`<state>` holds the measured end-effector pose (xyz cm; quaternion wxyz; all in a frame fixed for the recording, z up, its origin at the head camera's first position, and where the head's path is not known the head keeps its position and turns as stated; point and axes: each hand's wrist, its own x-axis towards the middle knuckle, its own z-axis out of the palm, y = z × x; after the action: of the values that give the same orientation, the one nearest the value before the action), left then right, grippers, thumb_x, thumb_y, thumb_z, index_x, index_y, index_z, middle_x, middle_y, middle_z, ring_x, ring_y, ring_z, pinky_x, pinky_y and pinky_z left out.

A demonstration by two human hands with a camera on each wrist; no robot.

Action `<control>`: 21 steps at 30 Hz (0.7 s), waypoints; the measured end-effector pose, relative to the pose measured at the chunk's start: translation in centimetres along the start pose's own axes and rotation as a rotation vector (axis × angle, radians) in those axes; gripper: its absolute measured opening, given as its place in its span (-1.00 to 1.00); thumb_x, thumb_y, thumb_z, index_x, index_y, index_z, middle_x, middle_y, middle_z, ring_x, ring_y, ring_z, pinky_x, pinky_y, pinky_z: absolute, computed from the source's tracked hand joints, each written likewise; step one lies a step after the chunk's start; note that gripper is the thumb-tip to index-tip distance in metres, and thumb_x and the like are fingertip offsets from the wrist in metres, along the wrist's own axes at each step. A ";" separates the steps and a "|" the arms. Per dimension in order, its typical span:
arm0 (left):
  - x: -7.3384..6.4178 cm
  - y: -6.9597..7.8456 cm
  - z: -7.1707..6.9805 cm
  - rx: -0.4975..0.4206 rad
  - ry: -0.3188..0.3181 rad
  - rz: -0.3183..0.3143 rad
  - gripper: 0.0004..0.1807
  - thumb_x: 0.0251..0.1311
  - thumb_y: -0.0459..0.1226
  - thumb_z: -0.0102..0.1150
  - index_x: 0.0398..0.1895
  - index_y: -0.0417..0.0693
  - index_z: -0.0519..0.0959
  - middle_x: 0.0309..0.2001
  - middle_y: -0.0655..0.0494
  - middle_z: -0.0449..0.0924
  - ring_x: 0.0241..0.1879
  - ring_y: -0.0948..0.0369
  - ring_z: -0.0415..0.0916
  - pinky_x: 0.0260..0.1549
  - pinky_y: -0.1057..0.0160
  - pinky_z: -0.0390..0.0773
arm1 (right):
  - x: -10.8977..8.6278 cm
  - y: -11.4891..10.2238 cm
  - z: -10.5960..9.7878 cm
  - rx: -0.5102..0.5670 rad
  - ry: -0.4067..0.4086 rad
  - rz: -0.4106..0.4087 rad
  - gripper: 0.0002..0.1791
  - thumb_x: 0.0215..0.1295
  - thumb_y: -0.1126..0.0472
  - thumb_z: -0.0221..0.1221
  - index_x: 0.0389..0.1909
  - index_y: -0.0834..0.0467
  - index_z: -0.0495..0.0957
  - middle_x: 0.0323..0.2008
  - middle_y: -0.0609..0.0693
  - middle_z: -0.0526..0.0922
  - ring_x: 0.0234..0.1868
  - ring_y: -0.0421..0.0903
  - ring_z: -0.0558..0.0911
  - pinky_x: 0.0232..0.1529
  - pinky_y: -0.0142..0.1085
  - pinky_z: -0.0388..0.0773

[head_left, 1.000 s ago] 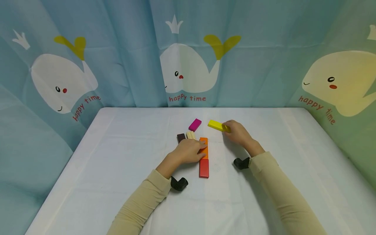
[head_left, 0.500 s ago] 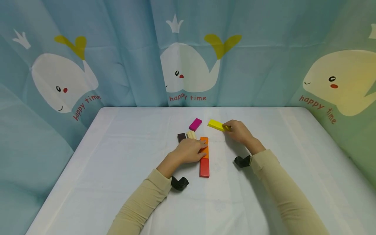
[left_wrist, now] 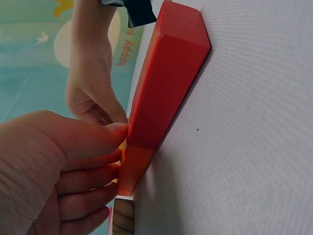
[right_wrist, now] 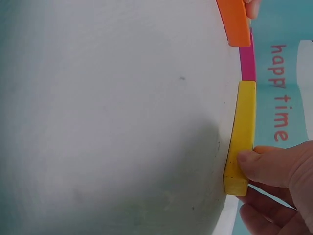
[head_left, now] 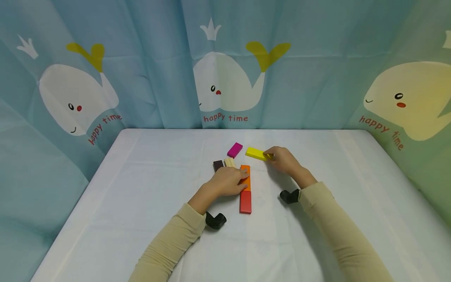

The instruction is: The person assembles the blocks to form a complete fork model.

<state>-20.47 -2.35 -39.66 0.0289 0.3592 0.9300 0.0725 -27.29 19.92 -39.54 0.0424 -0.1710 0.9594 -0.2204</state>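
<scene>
head: red "happy time" [head_left: 226,118] x3 on curtain [head_left: 151,90], beside each whale [head_left: 230,84] | right wrist: "happy time", sideways | left wrist: "happy", rest hidden

smooth low-sheen red block [left_wrist: 171,73], smooth yellow block [right_wrist: 244,122], wood-grained brown block [left_wrist: 123,215], matt woven white tablecloth [left_wrist: 244,122]

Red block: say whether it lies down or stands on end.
Lying down: the red block has its long side along the table, end to end with the orange block.
</scene>
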 end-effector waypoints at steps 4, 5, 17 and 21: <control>0.0 0.0 0.0 0.004 0.001 0.000 -0.56 0.22 -0.06 0.06 0.16 0.06 0.49 0.11 0.19 0.47 -0.02 0.23 0.49 -0.25 0.27 0.53 | 0.0 -0.3 0.1 -0.002 -0.002 -0.015 -0.67 0.16 0.42 0.16 -0.02 0.39 0.53 -0.05 0.27 0.55 -0.06 0.12 0.49 0.06 0.00 0.37; 0.0 0.0 0.0 0.006 0.001 0.001 -0.56 0.22 -0.06 0.06 0.15 0.06 0.49 0.11 0.19 0.47 -0.02 0.23 0.49 -0.25 0.27 0.53 | 0.1 -0.3 0.2 0.000 -0.005 -0.019 -0.67 0.16 0.42 0.16 -0.02 0.39 0.53 -0.05 0.27 0.55 -0.06 0.12 0.49 0.06 0.00 0.37; -0.1 0.1 -0.2 0.008 0.003 0.001 -0.56 0.23 -0.05 0.06 0.16 0.06 0.49 0.12 0.19 0.46 0.02 0.23 0.46 -0.18 0.27 0.52 | -0.1 -1.2 0.5 -0.015 0.007 -0.101 -0.70 0.14 0.45 0.17 -0.07 0.41 0.55 -0.08 0.26 0.58 -0.06 0.13 0.52 0.04 -0.02 0.40; -0.1 0.1 -0.2 0.008 0.014 0.004 -0.57 0.23 -0.06 0.06 0.15 0.06 0.50 0.11 0.19 0.47 -0.01 0.24 0.48 -0.20 0.26 0.52 | -0.1 -1.5 0.5 -0.019 0.006 -0.111 -0.70 0.14 0.44 0.17 -0.07 0.41 0.55 -0.09 0.26 0.58 -0.05 0.13 0.53 0.04 -0.03 0.39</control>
<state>-20.36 -2.39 -39.42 0.0207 0.3607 0.9297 0.0715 -26.65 18.53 -39.36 0.0257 -0.2239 0.9506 -0.2136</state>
